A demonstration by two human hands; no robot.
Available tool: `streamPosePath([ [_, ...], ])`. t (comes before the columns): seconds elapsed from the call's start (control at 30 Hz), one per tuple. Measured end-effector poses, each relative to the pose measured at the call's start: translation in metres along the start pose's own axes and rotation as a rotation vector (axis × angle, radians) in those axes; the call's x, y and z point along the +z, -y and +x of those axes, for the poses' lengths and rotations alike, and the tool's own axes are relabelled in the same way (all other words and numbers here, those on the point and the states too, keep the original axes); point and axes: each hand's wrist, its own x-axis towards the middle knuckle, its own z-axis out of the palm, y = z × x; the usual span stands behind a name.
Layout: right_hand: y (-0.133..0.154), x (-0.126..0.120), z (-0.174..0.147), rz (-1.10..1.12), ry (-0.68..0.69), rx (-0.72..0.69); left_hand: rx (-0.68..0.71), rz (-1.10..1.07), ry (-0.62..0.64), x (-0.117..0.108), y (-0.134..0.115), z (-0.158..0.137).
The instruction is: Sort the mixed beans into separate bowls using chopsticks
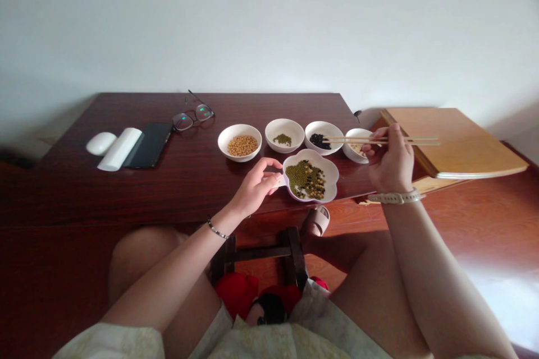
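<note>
**Chopsticks over the bean bowls**

At the upper left of the frame a white mouse, a white roll and a dark phone lie on the dark wooden table, with a pair of glasses just behind them. Toward the centre stand three small white bowls in a row: one of yellow beans, one with a few green beans and one with black beans.

The left hand pinches the left edge of a flower-shaped dish of mixed beans, which sits at the table's near edge, fingers closed on its rim. The right hand is clamped around a pair of chopsticks. Their long axis runs nearly level across the frame, tips pointing left over the bowl of black beans, butts toward the wooden board at right. A fourth bowl sits partly hidden beside that hand.

Likely risks: the dish, so near the edge, could tip if pulled; round beans may slip from the tips and roll off.
</note>
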Motion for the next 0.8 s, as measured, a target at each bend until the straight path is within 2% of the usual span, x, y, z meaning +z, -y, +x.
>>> streamPosePath([
  [0.13, -0.004, 0.0, 0.0, -0.035, -0.094, -0.094, -0.003, 0.008, 0.0, 0.0, 0.0, 0.0],
  [0.27, -0.002, 0.002, 0.0, -0.021, -0.092, -0.109, -0.002, 0.006, -0.001, 0.0, 0.001, 0.0],
  [0.4, 0.001, 0.003, -0.004, -0.044, 0.04, -0.024, 0.006, 0.001, -0.001, 0.0, 0.001, 0.0],
  [0.6, 0.005, 0.008, -0.019, -0.246, 0.393, 0.176, 0.005, -0.012, -0.007, 0.001, 0.0, 0.0],
  [0.8, 0.005, 0.007, -0.024, -0.32, 0.518, 0.271, -0.003, -0.01, -0.004, 0.001, -0.001, -0.001],
])
